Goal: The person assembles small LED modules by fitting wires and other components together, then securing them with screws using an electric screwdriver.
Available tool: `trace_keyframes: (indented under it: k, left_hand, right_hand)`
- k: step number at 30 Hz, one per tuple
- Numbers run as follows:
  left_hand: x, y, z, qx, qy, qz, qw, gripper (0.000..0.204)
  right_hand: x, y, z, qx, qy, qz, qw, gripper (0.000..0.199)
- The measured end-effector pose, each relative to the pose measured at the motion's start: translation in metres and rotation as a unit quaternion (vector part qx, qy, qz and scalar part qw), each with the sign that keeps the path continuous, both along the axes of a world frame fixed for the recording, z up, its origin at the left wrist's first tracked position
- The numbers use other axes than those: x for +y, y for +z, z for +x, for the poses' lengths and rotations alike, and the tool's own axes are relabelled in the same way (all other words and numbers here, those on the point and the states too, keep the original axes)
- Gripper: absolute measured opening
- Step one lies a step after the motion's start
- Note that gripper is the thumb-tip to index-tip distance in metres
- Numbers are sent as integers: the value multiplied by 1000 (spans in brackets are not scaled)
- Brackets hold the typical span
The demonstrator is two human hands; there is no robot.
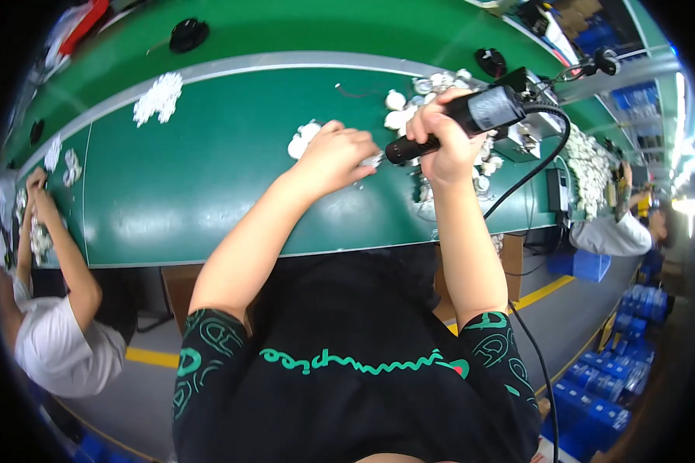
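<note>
R hand clenched round driver body, tip near part. L hand fingers pinch part over bench. Driver: prob. rigid, mod. heavy, cord may drag; hold mid-body. Part: prob. light, stiff; hold by edges.

We see black shirt, green script lettering across front, red spot at right; left sleeve, right sleeve black, green-looped.
</note>
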State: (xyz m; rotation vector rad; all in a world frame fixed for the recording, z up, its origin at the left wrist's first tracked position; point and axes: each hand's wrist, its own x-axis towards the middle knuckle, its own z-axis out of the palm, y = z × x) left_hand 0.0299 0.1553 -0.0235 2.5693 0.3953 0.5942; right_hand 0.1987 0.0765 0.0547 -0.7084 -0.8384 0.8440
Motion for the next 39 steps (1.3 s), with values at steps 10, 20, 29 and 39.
trace_keyframes:
  k: [10, 20, 29, 39]
  left_hand:
    - [-45, 28, 30, -119, -82, 100, 985, 48]
    - [-70, -1, 75, -56, -194, 138, 970, 27]
    - [-63, -4, 74, -116, -164, -26, 979, 29]
    - [-48, -18, 70, -95, -214, -68, 970, 33]
  right_hand:
    - [-148, 8, 143, -91, -344, 11, 934, 25]
    - [-183, -30, 114, -100, -373, -48, 921, 33]
    - [-113, 40, 215, -43, -458, 87, 883, 20]
    - [-67, 39, 251, -146, -464, 3, 874, 17]
